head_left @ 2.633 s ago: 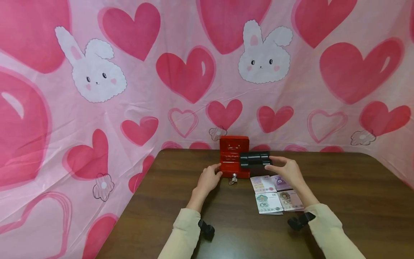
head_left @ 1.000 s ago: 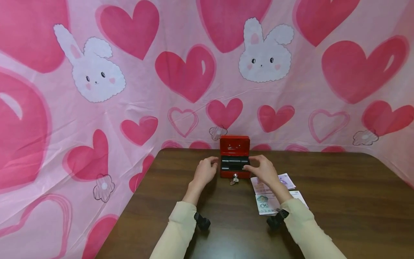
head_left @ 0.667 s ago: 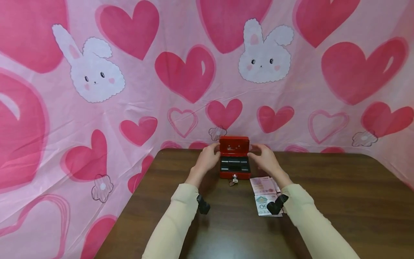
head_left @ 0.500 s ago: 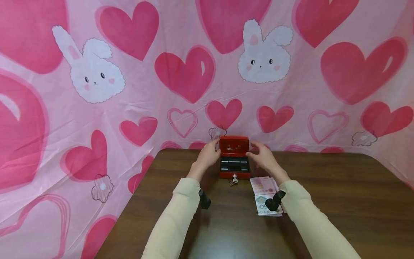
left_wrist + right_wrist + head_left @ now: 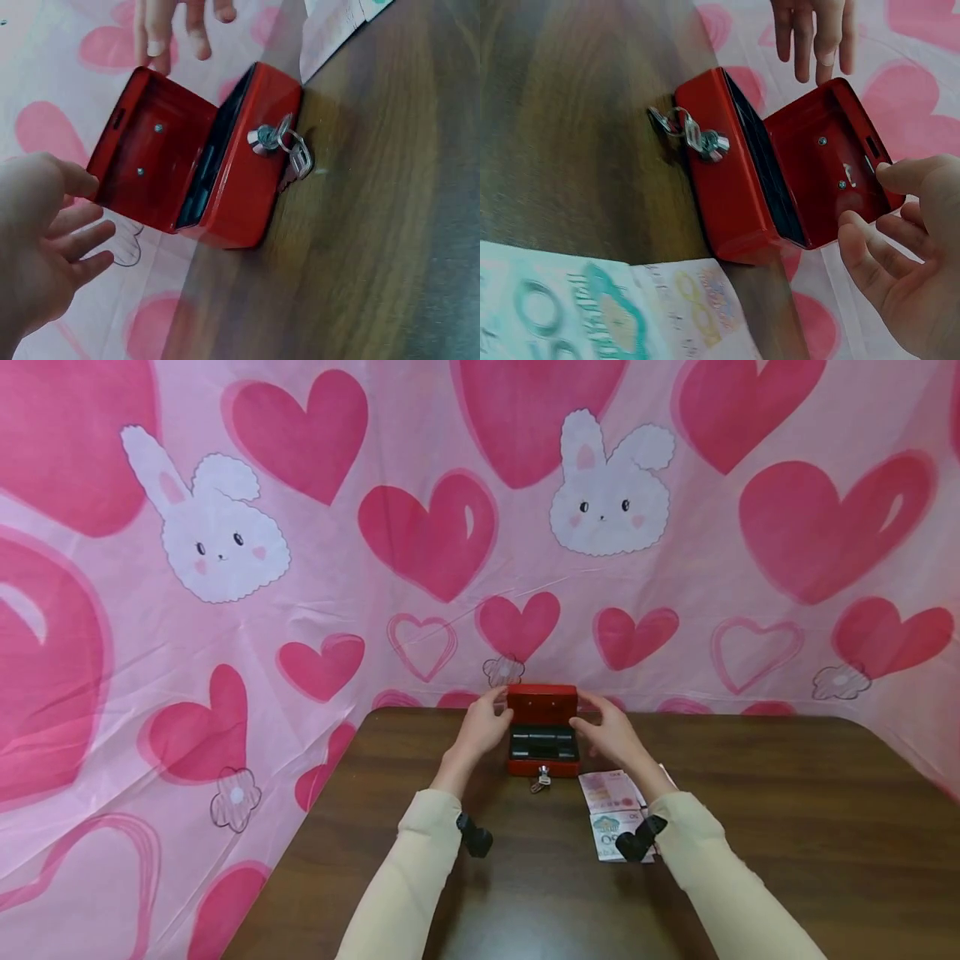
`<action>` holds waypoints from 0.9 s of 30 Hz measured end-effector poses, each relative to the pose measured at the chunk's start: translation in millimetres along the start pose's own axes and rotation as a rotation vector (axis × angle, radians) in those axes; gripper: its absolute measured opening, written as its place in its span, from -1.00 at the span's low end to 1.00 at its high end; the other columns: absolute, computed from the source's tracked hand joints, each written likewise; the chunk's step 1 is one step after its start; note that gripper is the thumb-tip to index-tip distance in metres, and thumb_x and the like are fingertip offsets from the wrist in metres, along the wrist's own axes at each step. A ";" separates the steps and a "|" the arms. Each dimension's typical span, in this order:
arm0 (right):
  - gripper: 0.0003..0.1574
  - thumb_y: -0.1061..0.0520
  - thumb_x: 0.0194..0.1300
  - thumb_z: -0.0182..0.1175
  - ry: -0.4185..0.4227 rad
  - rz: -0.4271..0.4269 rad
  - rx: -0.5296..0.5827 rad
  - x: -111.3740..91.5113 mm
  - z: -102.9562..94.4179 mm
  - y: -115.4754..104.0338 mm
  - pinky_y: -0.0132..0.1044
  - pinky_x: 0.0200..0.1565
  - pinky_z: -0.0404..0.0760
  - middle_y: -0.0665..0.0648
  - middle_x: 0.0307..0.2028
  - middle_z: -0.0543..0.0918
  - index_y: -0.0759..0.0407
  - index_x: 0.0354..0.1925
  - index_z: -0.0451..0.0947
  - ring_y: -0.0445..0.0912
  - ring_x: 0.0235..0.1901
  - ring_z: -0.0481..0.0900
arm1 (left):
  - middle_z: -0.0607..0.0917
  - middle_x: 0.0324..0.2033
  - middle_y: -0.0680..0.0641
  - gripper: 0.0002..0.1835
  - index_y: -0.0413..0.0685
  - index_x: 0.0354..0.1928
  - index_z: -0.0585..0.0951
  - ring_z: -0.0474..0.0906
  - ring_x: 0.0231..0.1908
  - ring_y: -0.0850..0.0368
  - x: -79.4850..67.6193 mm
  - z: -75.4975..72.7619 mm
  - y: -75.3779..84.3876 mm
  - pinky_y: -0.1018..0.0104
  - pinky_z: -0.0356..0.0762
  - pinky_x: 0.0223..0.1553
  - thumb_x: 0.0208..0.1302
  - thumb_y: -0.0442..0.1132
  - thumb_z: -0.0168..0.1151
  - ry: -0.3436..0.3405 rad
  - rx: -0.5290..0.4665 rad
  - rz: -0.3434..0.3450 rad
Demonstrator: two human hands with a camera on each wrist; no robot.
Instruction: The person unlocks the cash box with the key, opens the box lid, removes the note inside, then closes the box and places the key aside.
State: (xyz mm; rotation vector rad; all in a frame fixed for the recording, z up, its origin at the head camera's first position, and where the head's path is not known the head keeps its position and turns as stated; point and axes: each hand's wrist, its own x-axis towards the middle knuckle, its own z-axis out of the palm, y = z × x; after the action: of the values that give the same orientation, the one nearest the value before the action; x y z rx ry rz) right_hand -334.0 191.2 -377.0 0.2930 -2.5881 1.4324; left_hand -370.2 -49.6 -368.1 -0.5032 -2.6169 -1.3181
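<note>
A small red cash box stands at the back of the table, its lid raised and leaning a little forward. Inside it lies a black tray. Keys hang from the lock on its front. My left hand holds the lid's left edge, thumb on the corner. At the opposite edge, my right hand holds the lid, its thumb on the rim in the right wrist view. Some of the right hand's fingers are hidden behind the lid in the head view.
Banknotes lie on the brown wooden table to the right of the box, partly under my right forearm. A pink cloth with hearts and rabbits hangs right behind the table's back edge.
The right hand has set the black tray into the box and let it go. Both hands have moved to the lid's sides, and the lid has tipped slightly forward.
</note>
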 end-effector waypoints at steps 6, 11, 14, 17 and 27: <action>-0.20 0.03 0.38 0.22 0.037 0.036 -0.040 -14.2 3.8 1.1 -0.25 -0.54 0.62 0.39 0.19 0.44 0.19 0.47 0.22 0.08 -0.67 0.58 | 0.66 0.16 -0.19 -0.55 -0.16 0.30 0.51 0.57 0.20 -0.06 -11.4 0.7 -3.0 0.06 0.46 0.29 0.38 -0.29 0.17 0.041 -0.007 0.007; -0.25 0.06 0.37 0.24 0.069 0.049 -0.008 -25.9 9.8 3.1 -0.30 -0.51 0.63 0.37 0.20 0.46 0.23 0.42 0.30 0.03 -0.62 0.61 | 0.69 0.11 -0.16 -0.58 -0.15 0.25 0.56 0.60 0.15 -0.03 -26.3 6.2 -4.5 0.07 0.48 0.28 0.38 -0.28 0.19 0.065 -0.032 -0.012; -0.29 0.08 0.37 0.23 0.078 0.057 -0.001 -32.9 13.3 5.0 -0.26 -0.49 0.66 0.38 0.23 0.47 0.28 0.39 0.33 0.03 -0.56 0.66 | 0.72 0.03 -0.16 -0.60 -0.16 0.22 0.58 0.65 0.06 -0.03 -36.4 10.8 -6.4 0.07 0.53 0.22 0.36 -0.30 0.20 0.084 -0.069 -0.023; -0.32 0.08 0.38 0.22 0.069 0.081 0.006 -39.3 17.1 7.1 -0.24 -0.46 0.67 0.41 0.23 0.49 0.29 0.37 0.36 0.06 -0.51 0.70 | 0.75 -0.02 -0.15 -0.63 -0.18 0.18 0.61 0.66 0.02 -0.01 -44.6 14.2 -9.8 0.06 0.55 0.17 0.34 -0.31 0.21 0.104 -0.094 -0.038; -0.37 0.13 0.34 0.25 0.070 0.111 0.041 -51.6 27.7 11.4 -0.23 -0.44 0.69 0.42 0.19 0.54 0.27 0.33 0.42 0.07 -0.50 0.69 | 0.76 -0.07 -0.15 -0.68 -0.15 0.10 0.67 0.67 -0.02 -0.01 -58.3 22.6 -19.2 0.04 0.56 0.15 0.33 -0.33 0.22 0.092 -0.093 -0.031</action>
State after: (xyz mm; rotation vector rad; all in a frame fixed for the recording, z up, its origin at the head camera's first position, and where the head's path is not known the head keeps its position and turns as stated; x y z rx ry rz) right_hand -288.5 178.2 -413.3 0.1033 -2.5578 1.5042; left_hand -323.1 -54.9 -413.2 -0.4056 -2.5086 -1.4418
